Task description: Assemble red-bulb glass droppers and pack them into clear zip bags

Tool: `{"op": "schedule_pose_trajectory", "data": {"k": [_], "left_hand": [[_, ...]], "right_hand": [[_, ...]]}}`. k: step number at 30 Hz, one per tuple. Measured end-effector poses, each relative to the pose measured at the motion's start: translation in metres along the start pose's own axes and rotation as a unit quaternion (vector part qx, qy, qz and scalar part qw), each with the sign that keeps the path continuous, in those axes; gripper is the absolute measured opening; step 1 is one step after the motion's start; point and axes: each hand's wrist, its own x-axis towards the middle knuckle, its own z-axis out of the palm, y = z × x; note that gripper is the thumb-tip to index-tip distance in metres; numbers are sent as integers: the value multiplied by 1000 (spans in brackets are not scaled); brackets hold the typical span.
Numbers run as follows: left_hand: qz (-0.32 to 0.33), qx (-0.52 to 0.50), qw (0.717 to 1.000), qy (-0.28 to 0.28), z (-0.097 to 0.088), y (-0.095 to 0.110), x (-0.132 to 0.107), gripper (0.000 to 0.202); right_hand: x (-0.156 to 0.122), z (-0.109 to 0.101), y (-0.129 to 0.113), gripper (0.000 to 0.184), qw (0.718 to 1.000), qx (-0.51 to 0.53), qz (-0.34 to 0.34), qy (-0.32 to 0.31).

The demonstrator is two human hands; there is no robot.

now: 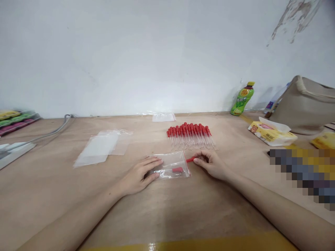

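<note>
A clear zip bag (167,161) lies flat on the table, its red-edged mouth toward the right. My left hand (142,173) rests with fingers spread over the bag's left end. Inside the bag lies one dropper with a red bulb (177,169). My right hand (209,163) pinches the red bulb of a second dropper (191,160) at the bag's mouth; its clear stem reaches left into the bag. Behind the bag, a row of several red-bulbed droppers (191,130) lies with clear stems toward me.
Stacked clear bags (98,148) lie at left, another bag (163,117) by the wall. A green bottle (242,99), a yellow tissue pack (272,134) and a beige handbag (300,108) stand at right. A grey cable (52,132) crosses the left side.
</note>
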Motion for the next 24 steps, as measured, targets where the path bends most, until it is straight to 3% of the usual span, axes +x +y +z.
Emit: {"op": "schedule_pose_trajectory", "data": {"k": [3,6,11,16,20,24], "left_hand": [[2,1,1000,-1,0,0,0,41],[0,5,1000,-4,0,0,1,41],[1,6,1000,-4,0,1,2,41],[8,5,1000,1,1,-1,2,39],[14,0,1000,2,3,-3,1,37],[7,0,1000,-4,4,-4,0,38]], "right_hand": [[-1,2,-3,18,995,-89,-29,-31],[1,9,-7,16,992,-112,-38,-38],[2,23,-15,17,991,-91,-73,-59],[1,26,-18,20,996,-19,-55,-67],[7,17,-14,21,999,-32,-37,9],[32,-2,-10,16,966,-209,-94,122]]}}
